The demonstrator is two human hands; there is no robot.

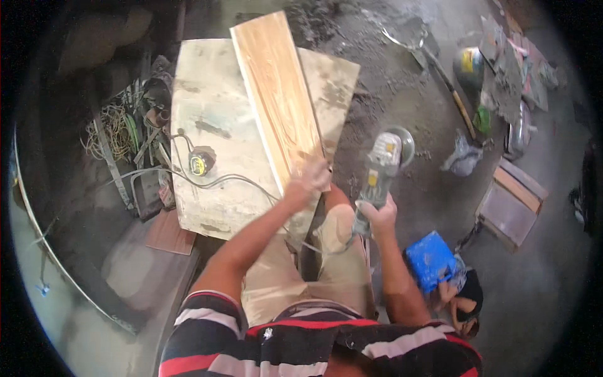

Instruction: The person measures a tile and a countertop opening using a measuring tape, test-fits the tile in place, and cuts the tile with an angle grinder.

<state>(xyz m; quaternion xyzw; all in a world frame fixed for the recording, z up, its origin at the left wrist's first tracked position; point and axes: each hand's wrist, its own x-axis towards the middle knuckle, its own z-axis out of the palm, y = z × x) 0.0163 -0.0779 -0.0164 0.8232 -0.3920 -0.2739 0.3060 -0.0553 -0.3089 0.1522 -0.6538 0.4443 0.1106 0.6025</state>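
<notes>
A pale wooden plank (276,88) lies lengthwise across a dusty board (213,81), its near end by my lap. My left hand (309,178) grips that near end, its fingers at the right edge and slightly blurred. In my right hand (380,217) is an angle grinder (380,160), held by its body to the right of the plank and apart from it. The grinder's round disc (407,147) faces away from me. A cord (235,178) runs over the board towards the grinder. To the left of the plank sits a black and yellow tape measure (200,163).
Tangled wire (107,135) and scrap lie at the left. On the right floor are a long-handled tool (461,103), a plastic bag (463,157) and a box (509,204). What looks like a person (465,292) is beside a blue box (431,259) at the lower right.
</notes>
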